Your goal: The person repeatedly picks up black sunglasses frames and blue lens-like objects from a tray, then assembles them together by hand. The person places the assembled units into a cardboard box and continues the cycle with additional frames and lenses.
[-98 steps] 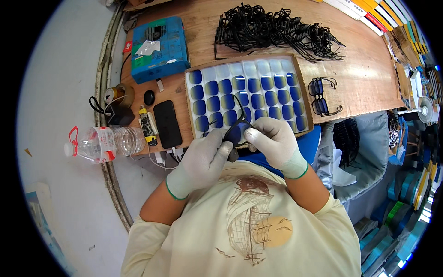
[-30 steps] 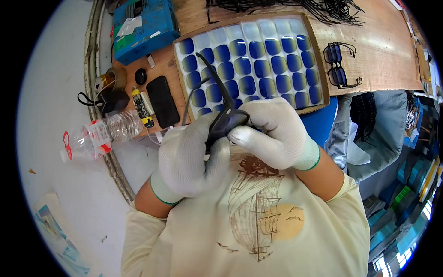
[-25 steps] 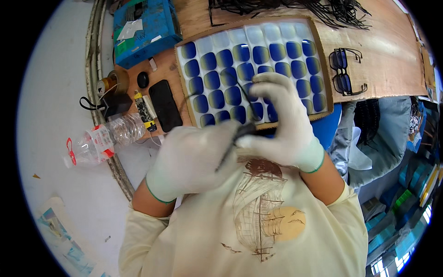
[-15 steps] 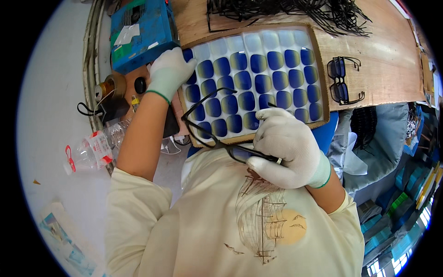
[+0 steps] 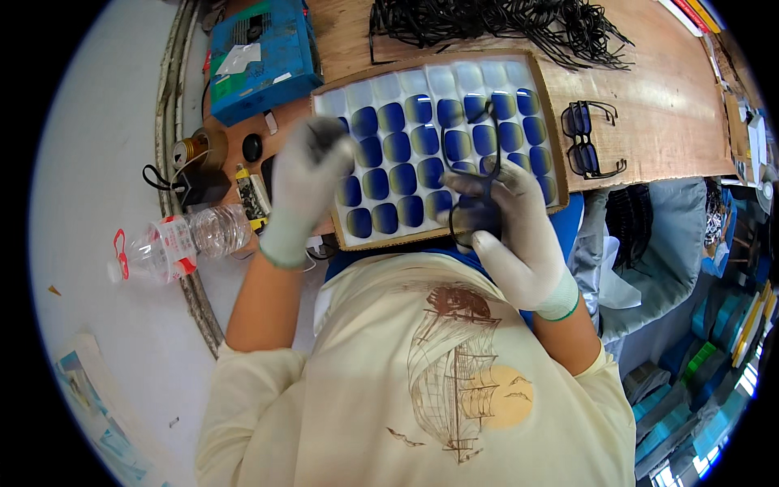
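My right hand, in a white glove, grips a black eyeglass frame above the lower right part of a shallow cardboard tray. The temples point away from me; the near rim looks dark inside. In the tray lie rows of blue lenses fading to yellowish at one side, with pale ones along the far row. Over the tray's left edge, my gloved left hand is blurred by motion. Its fingers are closed on a dark lens, smeared and partly covered.
Two pairs of dark glasses lie right of the tray. Behind it are a heap of black strips and a blue box. To the left are a plastic bottle, a tape roll and a black round object.
My left hand has come back from the tray's far left corner toward me, with a dark lens. My right hand has raised and turned the eyeglass frame, from beside my shirt to over the tray.
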